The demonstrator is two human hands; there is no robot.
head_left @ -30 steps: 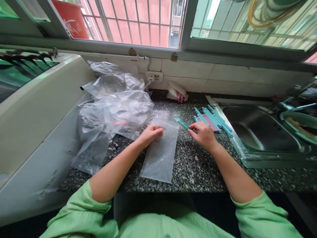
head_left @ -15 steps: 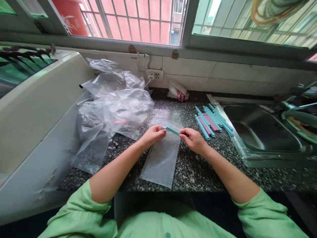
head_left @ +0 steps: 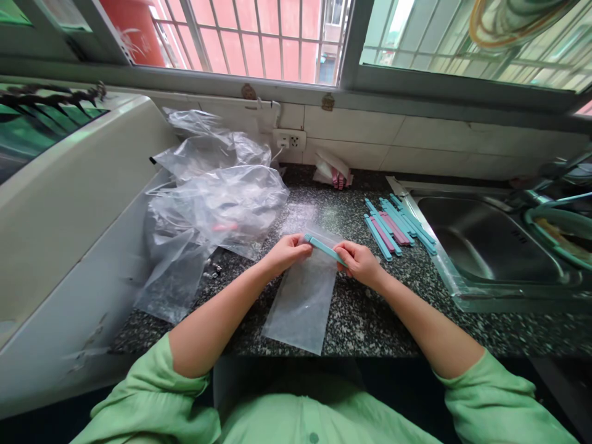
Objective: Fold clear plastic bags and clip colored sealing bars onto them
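Observation:
A teal bag sealing clip (head_left: 322,247) lies across the upper part of a clear plastic bag (head_left: 303,305). My left hand (head_left: 289,251) pinches the clip's left end together with the bag's edge. At the other end, the fingers of my right hand (head_left: 358,262) are closed on the clip. Whether the clip is snapped fast around the plastic, I cannot tell. The bag hangs flat toward the counter's front edge. Right of my right hand lies a group of several teal and pink clips (head_left: 393,222).
Crumpled clear plastic bags (head_left: 222,191) are heaped at the left, beside a white appliance (head_left: 83,185). A small packet with pink clips (head_left: 333,172) sits by the tiled wall below the window, near a socket (head_left: 290,140). The steel sink (head_left: 490,246) is at the right.
My right hand has brought the teal clip leftward from beside the clip group onto the bag's top. My left hand now grips the clip's other end along with the bag.

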